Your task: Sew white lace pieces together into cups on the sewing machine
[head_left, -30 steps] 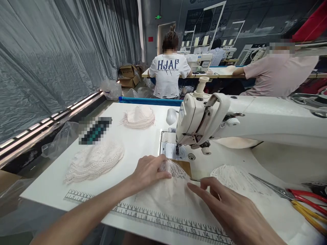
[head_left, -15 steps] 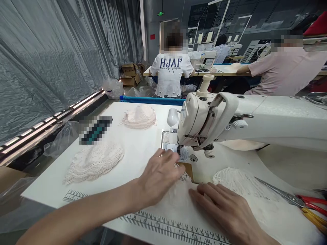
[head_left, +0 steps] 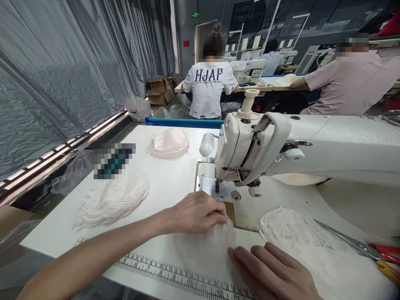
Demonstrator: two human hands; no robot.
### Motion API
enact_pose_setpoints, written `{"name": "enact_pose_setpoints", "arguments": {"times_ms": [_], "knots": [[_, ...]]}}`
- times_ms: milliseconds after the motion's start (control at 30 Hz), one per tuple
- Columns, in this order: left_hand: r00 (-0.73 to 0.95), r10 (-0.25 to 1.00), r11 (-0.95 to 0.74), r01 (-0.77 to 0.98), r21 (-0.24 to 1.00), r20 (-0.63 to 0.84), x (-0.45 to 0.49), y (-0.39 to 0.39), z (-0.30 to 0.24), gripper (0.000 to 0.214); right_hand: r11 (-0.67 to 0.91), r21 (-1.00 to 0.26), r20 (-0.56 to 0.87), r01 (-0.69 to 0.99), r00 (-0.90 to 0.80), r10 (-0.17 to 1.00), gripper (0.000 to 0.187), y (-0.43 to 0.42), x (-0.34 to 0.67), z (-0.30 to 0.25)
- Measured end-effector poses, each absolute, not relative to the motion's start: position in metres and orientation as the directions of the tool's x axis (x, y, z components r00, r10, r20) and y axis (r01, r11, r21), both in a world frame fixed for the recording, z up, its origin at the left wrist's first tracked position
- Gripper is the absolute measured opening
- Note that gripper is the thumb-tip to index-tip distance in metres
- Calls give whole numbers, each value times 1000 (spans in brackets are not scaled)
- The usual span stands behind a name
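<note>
My left hand is closed in a pinch on the edge of a sheer white lace piece, just in front of the sewing machine. The presser foot and needle area stands behind my fingers, apart from the cloth. To the right, my right hand lies low with its fingers stretched out, and the fingertips rest at the right edge of the same lace piece. A pile of white lace pieces spreads beside it, with red- and yellow-handled scissors on top.
On the table's left lie a stack of scalloped lace pieces and a smaller pinkish stack. A printed ruler runs along the front edge. Co-workers sit ahead, one in a white shirt, another in pink.
My left hand has drawn the lace piece back from the presser foot, towards me. My right hand has moved nearer to me as well.
</note>
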State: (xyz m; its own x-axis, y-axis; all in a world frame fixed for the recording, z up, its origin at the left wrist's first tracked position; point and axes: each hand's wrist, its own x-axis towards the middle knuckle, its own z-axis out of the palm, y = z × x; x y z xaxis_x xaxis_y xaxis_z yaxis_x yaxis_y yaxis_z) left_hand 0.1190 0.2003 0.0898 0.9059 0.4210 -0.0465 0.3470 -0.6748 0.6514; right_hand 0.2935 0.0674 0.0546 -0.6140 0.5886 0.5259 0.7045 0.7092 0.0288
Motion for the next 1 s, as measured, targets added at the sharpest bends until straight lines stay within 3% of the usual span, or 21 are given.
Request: {"name": "enact_pose_setpoints", "arguments": {"times_ms": [167, 400, 667, 1000], "knots": [[856, 517, -691, 431, 580, -20, 134, 212, 66, 23, 652, 103, 582, 751, -577, 573, 43, 77, 297, 45], [839, 544, -732, 455, 507, 33, 129, 215, 60, 25, 635, 125, 578, 762, -576, 578, 42, 85, 299, 54], [820, 572, -723, 503, 474, 3, 132, 218, 61, 24, 635, 123, 449, 762, -614, 649, 44, 84, 311, 42], [817, 576, -691, 504, 518, -25, 131, 218, 58, 18, 611, 120, 429, 782, -596, 679, 46, 84, 314, 37]]}}
